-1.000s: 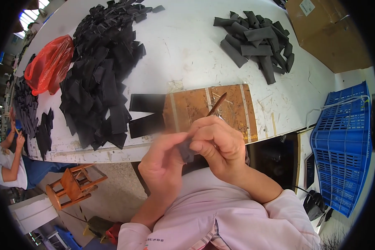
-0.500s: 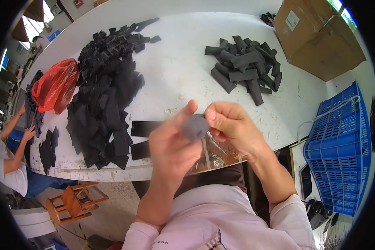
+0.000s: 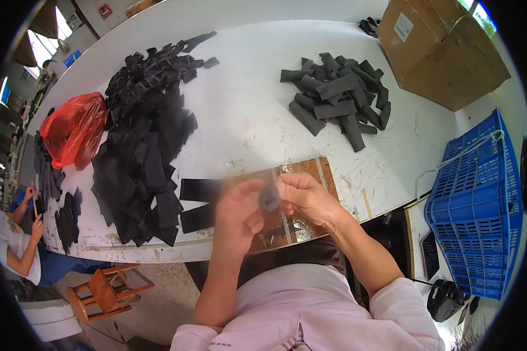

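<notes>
In front of me a small dark grey fabric tube (image 3: 269, 198) is held up between my hands, its round open end showing. My right hand (image 3: 310, 198) pinches its edge between thumb and fingers. My left hand (image 3: 238, 215), slightly blurred, curls its fingers against the tube's other side. Just left of that hand, two flat black fabric strips (image 3: 200, 189) lie side by side, their right ends hidden behind it. Under my hands is a brown, shiny board (image 3: 322, 169) at the table's front edge. Beyond, to the right, rests a heap of similar grey tubes (image 3: 339, 93).
A large pile of flat black pieces (image 3: 140, 152) covers the table's left side, beside a red plastic bag (image 3: 76, 131). At right stand a cardboard box (image 3: 445, 52) and a blue plastic crate (image 3: 474, 205). Another person (image 3: 17, 240) works at far left, near a wooden stool (image 3: 108, 289).
My hands have come lower and nearer my body with the tube, and the left fingers have curled in from a more spread pose. More of the brown board shows.
</notes>
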The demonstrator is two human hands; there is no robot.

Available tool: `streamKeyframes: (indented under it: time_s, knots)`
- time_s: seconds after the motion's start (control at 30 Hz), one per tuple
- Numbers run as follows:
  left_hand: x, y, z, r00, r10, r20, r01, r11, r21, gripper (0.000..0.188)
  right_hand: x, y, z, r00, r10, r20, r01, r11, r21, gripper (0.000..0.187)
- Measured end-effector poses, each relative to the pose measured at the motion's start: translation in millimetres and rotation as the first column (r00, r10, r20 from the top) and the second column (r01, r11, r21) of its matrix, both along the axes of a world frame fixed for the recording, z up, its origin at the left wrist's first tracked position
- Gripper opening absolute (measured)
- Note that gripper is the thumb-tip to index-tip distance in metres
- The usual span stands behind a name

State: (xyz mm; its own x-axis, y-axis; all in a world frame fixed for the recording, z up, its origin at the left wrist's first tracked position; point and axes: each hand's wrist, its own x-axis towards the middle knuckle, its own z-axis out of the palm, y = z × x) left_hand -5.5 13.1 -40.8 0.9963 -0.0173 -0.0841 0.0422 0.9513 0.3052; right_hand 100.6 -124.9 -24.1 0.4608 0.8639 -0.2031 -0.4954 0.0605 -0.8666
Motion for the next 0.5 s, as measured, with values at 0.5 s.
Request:
streamKeyframes:
  time_s: [0.5]
  knots:
    - [-9.1, -26.6, 19.8, 0.728, 0.637, 0.255, -0.601, 0.413, 0.685, 0.012, -13.3, 0.5, 32.0, -0.07, -0.014, 0.997, 0.286, 0.958, 0.034, 0.035]
